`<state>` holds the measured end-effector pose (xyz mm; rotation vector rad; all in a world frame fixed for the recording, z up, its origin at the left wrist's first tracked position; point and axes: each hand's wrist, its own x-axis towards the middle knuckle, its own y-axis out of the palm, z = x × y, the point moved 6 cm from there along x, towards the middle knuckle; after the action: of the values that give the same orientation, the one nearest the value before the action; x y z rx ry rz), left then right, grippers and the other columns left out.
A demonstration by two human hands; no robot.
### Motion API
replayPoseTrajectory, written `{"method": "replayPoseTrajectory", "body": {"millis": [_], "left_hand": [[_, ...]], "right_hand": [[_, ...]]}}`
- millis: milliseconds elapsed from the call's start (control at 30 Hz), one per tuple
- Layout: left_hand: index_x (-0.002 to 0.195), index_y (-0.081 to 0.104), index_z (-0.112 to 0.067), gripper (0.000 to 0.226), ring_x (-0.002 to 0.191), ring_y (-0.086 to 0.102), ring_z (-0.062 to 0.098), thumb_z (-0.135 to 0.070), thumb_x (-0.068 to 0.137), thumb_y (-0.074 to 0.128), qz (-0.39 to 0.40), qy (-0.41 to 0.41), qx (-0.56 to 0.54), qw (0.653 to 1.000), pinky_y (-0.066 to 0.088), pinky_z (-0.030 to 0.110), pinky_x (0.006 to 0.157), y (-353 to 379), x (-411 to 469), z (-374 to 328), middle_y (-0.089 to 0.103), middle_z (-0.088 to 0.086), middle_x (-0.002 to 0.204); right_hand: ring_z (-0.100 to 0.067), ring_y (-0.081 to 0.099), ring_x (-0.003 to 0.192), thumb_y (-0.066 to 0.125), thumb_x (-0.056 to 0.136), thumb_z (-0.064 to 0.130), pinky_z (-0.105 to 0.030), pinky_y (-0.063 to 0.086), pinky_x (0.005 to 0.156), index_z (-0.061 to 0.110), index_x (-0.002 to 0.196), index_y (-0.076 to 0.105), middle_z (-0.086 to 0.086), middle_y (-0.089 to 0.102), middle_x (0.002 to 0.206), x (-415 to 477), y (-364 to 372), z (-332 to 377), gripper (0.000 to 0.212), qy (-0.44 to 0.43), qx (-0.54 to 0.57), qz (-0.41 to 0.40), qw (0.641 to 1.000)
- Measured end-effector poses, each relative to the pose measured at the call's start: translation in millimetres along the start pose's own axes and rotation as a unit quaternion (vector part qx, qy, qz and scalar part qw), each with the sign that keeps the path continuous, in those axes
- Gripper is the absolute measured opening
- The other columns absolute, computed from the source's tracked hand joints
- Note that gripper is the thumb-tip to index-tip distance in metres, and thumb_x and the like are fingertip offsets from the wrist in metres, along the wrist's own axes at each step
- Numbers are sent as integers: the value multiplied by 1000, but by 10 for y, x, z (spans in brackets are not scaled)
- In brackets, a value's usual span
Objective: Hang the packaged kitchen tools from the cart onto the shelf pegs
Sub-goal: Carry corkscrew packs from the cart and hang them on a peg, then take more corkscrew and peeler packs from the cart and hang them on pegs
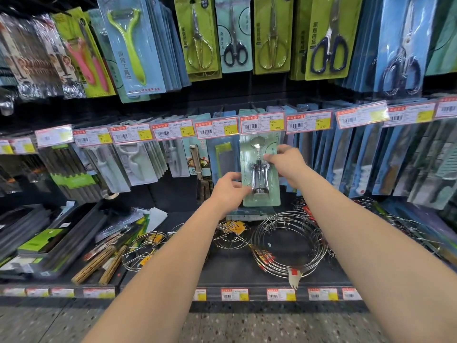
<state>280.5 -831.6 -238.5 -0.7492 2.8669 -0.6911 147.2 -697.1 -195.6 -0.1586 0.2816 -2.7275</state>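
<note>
The packaged corkscrew (262, 201) sits in the middle of the frame. It is upright, with its long axis running top to bottom, and it is square to the middle row of the shelf. Its top edge is tucked behind the yellow-and-red price label (262, 123), which is where the peg for this column should be. The label covers the hang hole and the peg tip, so I cannot tell whether the card is already threaded or only held against the row; it looks close to seated.

The coming move turns on the fact that the peg lies above and behind both grips, so the card has to travel away from the person along the peg, not up or sideways.

The left hand (228, 188) pinches the lower left edge of the card, with its fingers curled round the edge beside the corkscrew's base. The right hand (288, 162) pinches the upper right edge, higher in the frame and nearer the hole, so it probably does the steering while the left hand steadies the bottom. Both forearms reach in from the bottom of the frame, nearly straight, converging on the card.

Other hanging packs, such as the green-framed pack (223, 159) just to the left, flank the card closely. Wire racks (289, 243) lie on the lower shelf beneath it.
</note>
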Motion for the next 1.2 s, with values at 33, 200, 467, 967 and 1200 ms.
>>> {"method": "replayPoseTrajectory", "body": {"millis": [33,200,467,967,1200], "left_hand": [[154,40,-12,67,121,62,23,-23,96,71,-1,-1,5,1000,49,25,93,-13,9,-18,60,9,142],[156,38,-17,68,138,51,25,-21,96,70,-7,2,-4,1000,43,34,104,-79,-8,-69,52,7,153],[141,56,-23,46,118,62,20,-28,96,64,6,10,101,995,46,28,98,-70,-90,-86,65,2,137],[136,56,-18,48,121,61,36,-44,96,52,251,184,467,827,52,45,97,176,-928,-3363,65,10,132],[127,59,-17,43,115,64,36,-44,94,51,327,273,449,786,54,46,90,954,-1522,-5293,67,11,125]], "right_hand": [[-30,52,131,70,95,19,-39,43,108,5,149,43,-12,52,147,50,12,8,62,3,-7,-4,1000],[-33,50,133,68,95,34,-45,41,110,10,149,41,-11,50,149,235,-23,-46,65,63,-53,-7,997],[-26,59,116,66,94,13,-30,46,94,2,141,52,-16,61,137,15,-259,-389,50,85,-200,-10,976],[-35,66,109,59,88,30,-41,56,89,20,123,64,-13,69,120,-1755,-2320,1553,36,221,-436,-9,872],[-37,65,111,57,91,26,-42,53,87,21,126,65,-16,67,123,-2569,-3899,2815,37,293,-403,-100,861]]}}
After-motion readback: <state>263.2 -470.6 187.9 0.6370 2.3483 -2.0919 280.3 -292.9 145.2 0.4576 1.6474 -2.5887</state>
